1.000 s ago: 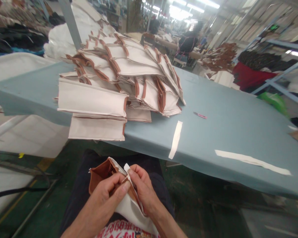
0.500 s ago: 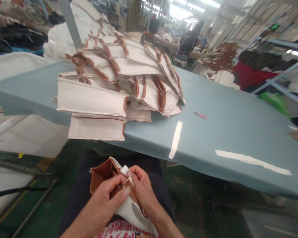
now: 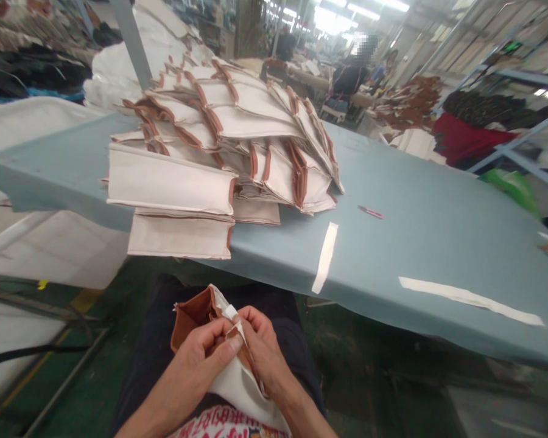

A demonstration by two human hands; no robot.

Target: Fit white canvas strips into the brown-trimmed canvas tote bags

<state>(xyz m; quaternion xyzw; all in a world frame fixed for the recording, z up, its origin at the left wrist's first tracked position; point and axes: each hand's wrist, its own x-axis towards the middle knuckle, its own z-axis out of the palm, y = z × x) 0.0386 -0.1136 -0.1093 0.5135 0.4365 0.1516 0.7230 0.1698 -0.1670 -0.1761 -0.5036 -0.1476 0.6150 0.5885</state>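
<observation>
On my lap lies a white fabric piece with a brown lining, folded open like a pouch, its brown inside facing up at the left. My left hand pinches its edge between thumb and fingers. Close against it, my right hand is closed on the same edge from the right side. A small white tab sticks up by the right fingertips. What lies between the two hands is partly hidden by the fingers.
A large heap of similar white and brown pieces covers the left of the blue-grey table. Right of it lie a small pink-handled tool, a short white strip and a long white strip. A person sits farther back.
The fabric piece has shifted slightly right on my lap, and its brown opening is a little narrower. Both hands keep their hold in nearly the same place.
</observation>
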